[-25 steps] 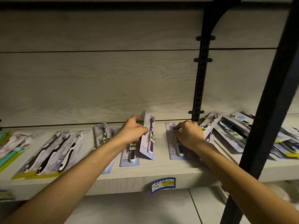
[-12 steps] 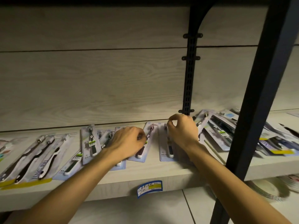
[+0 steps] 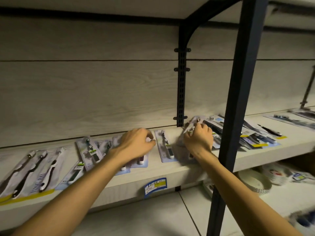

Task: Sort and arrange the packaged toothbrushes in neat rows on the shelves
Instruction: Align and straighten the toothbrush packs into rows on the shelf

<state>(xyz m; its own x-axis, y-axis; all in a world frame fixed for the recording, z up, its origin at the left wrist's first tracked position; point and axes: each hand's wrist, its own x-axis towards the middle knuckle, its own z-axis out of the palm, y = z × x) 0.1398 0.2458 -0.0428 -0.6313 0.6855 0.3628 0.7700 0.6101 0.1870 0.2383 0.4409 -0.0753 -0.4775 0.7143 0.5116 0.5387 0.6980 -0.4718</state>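
Observation:
Packaged toothbrushes lie along a pale wooden shelf (image 3: 129, 188). My left hand (image 3: 138, 143) rests over a flat toothbrush pack (image 3: 142, 161), fingers curled onto its upper end. A single pack (image 3: 166, 147) lies straight between my hands. My right hand (image 3: 198, 140) grips a blurred pack (image 3: 191, 126), lifted at the edge of a loose pile of packs (image 3: 255, 137) on the right. To the left lie a tilted pack (image 3: 89, 150) and a large three-brush pack (image 3: 30, 172).
A black upright post (image 3: 233, 116) stands in front of the shelf, just right of my right hand. A slotted black bracket rail (image 3: 181, 92) runs up the back wall. A blue price label (image 3: 155, 185) sticks to the shelf edge. Bowls and plates (image 3: 254, 181) sit on the lower shelf.
My left hand laid its upright pack flat on the shelf and stays on it. My right hand left the straight pack, moved right to the pile and took hold of another pack.

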